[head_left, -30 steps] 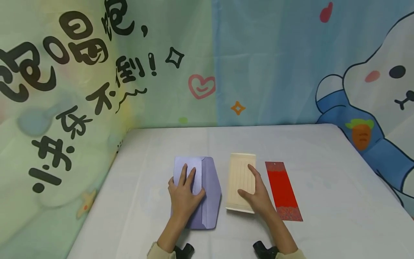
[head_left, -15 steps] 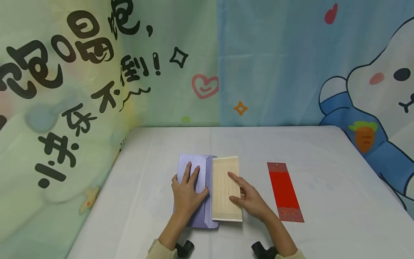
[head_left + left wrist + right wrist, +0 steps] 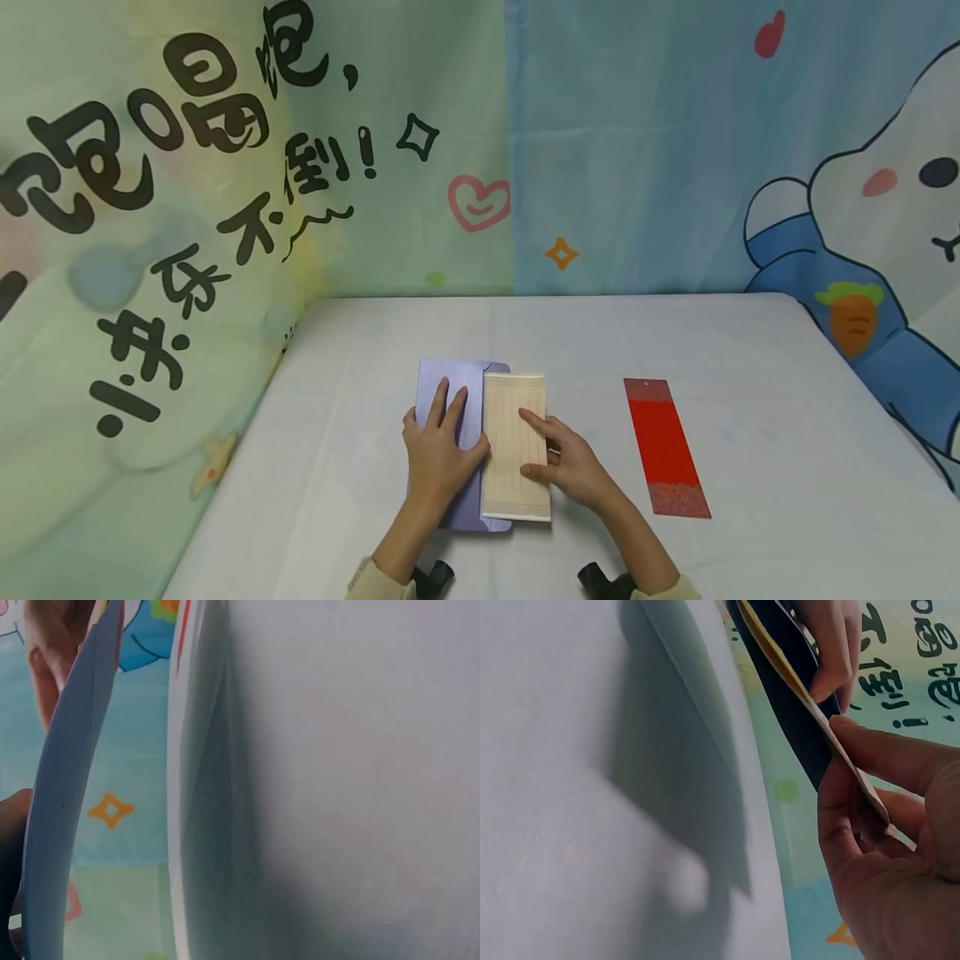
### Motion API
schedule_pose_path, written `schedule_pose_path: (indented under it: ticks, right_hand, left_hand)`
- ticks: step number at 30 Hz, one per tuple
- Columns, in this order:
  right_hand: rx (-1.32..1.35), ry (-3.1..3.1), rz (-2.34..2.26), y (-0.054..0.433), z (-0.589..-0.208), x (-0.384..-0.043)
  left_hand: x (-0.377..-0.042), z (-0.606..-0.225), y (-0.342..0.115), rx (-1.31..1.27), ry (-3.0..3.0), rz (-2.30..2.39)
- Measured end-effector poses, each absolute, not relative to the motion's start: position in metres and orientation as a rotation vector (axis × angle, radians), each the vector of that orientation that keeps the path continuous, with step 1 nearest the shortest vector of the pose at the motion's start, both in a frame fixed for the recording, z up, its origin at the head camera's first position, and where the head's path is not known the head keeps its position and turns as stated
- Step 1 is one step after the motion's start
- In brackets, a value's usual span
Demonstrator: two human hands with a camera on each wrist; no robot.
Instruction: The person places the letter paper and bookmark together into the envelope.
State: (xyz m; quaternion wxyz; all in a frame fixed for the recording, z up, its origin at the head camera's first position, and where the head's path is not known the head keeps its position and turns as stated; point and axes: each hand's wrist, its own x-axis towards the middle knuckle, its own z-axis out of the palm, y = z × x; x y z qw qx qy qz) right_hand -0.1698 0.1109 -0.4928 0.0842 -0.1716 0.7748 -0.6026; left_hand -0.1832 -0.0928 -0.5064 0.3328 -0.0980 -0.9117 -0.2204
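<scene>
A lavender envelope [image 3: 454,402] lies under my left hand [image 3: 442,458], whose fingers spread over its face with the thumb toward the flap side. Seen edge-on in the left wrist view, the envelope [image 3: 67,780] stands off the white tabletop. My right hand [image 3: 570,467] pinches the right edge of some cream letter paper [image 3: 513,450] with vertical lines, thumb and forefinger on top, other fingers beneath. The paper overlaps the envelope's right part and hides most of its flap. In the right wrist view the paper's thin edge [image 3: 832,739] runs close along the dark envelope [image 3: 787,712].
A red strip [image 3: 666,446] with patterned ends and a small hole lies to the right on the white table [image 3: 772,467]. Printed cloth [image 3: 630,167] hangs behind and at the left. Black wrist mounts [image 3: 607,581] sit low beside both sleeves.
My right hand has brought the letter paper leftward from beside the envelope to over its flap. The left hand stays on the envelope. The head view has shifted slightly.
</scene>
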Motion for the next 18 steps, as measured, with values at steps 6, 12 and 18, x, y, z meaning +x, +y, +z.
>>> schedule_pose_path:
  ticks: [6, 12, 18]
  right_hand:
    - [-0.548, 2.463, -1.676, 0.099, -0.481, -0.166]
    - [-0.521, 2.581, -1.589, 0.104, -0.492, -0.168]
    - [-0.594, 2.560, -1.536, 0.111, -0.488, -0.170]
  left_hand:
    - [-0.183, -0.509, -0.087, -0.283, -2.360, -0.597]
    - [-0.181, -0.508, -0.088, -0.272, -2.358, -0.610]
    - [-0.182, -0.508, -0.088, -0.268, -2.346, -0.608]
